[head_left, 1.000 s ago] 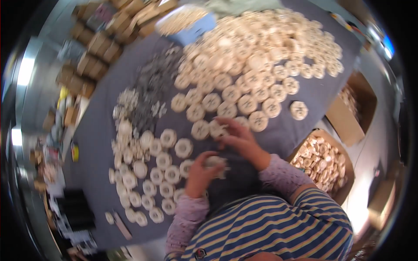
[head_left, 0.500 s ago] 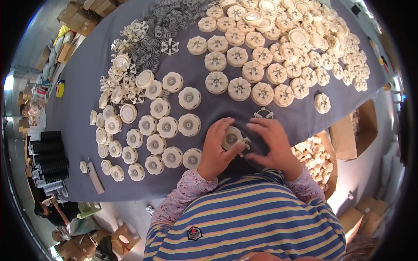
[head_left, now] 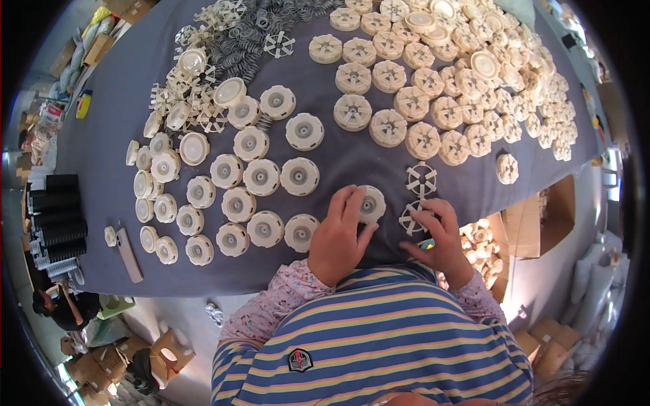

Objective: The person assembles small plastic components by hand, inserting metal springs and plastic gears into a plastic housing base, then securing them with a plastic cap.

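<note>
My left hand [head_left: 336, 238] curls around the near left side of a round cream plastic cap [head_left: 370, 205]. Its fingers and thumb rest against the rim, and the cap's recessed centre faces up. To the right, my right hand [head_left: 443, 238] has its fingers apart, with fingertips touching a white spoked plastic piece [head_left: 410, 219] that lies on the cloth and is partly covered. Just beyond it lies a second white spoked piece [head_left: 421, 180], untouched.
Rows of similar caps [head_left: 262, 177] stand to the left, a phone [head_left: 129, 255] beyond them. Spoked pieces [head_left: 196, 101] and dark springs [head_left: 247, 57] are heaped far left. Many cream spoke-topped discs [head_left: 389, 127] cover the far right. A filled cardboard box [head_left: 497, 247] stands beside the table's right edge.
The spoked piece near the cap is now farther right, beside the other one. My right hand has moved right and away from my left hand, which stays at the cap. The view has shifted slightly.
</note>
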Demonstrator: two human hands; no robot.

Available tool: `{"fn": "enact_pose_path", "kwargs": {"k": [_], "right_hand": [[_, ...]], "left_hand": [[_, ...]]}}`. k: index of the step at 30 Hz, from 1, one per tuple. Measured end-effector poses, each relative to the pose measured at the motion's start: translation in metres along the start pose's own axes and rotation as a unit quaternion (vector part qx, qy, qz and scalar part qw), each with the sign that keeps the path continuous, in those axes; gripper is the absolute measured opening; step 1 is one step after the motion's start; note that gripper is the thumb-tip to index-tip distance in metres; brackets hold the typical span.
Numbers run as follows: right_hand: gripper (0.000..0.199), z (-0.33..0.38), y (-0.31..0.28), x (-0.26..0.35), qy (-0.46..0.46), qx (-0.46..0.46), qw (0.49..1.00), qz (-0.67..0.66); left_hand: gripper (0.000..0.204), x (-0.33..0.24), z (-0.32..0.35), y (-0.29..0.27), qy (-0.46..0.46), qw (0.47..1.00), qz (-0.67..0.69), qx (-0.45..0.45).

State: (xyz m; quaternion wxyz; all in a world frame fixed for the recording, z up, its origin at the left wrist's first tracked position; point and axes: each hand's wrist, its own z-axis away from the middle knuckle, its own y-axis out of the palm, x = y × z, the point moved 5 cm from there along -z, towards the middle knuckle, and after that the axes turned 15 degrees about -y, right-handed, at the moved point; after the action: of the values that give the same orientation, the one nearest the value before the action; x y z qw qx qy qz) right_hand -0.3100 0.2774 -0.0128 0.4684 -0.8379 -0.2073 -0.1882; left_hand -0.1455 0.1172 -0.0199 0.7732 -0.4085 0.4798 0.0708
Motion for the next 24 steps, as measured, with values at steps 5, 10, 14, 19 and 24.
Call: {"fn": "enact_pose_path", "kwargs": {"k": [5, 10, 14, 19, 24], "right_hand": [[0.063, 0.007, -0.013, 0.004, -0.034, 0.069, 0.995, 0.063], [0.069, 0.009, -0.021, -0.010, 0.136, -0.001, 0.987, -0.091], [0.074, -0.004, -0.025, -0.013, 0.127, 0.091, 0.982, -0.110], [0.071, -0.011, -0.027, -0.014, 0.141, 0.131, 0.972, -0.133], [0.069, -0.034, -0.025, -0.006, 0.097, 0.090, 0.978, -0.163]], "left_hand": [[0.066, -0.006, 0.005, 0.006, 0.065, 0.997, 0.027, 0.036], [0.051, -0.001, 0.005, 0.011, -0.029, 0.981, 0.152, 0.119], [0.040, 0.007, 0.003, 0.015, 0.024, 0.989, 0.135, 0.062], [0.042, 0.002, 0.001, 0.013, 0.027, 0.991, 0.115, 0.068], [0.055, 0.014, 0.006, 0.011, -0.035, 0.964, 0.228, 0.130]]}}
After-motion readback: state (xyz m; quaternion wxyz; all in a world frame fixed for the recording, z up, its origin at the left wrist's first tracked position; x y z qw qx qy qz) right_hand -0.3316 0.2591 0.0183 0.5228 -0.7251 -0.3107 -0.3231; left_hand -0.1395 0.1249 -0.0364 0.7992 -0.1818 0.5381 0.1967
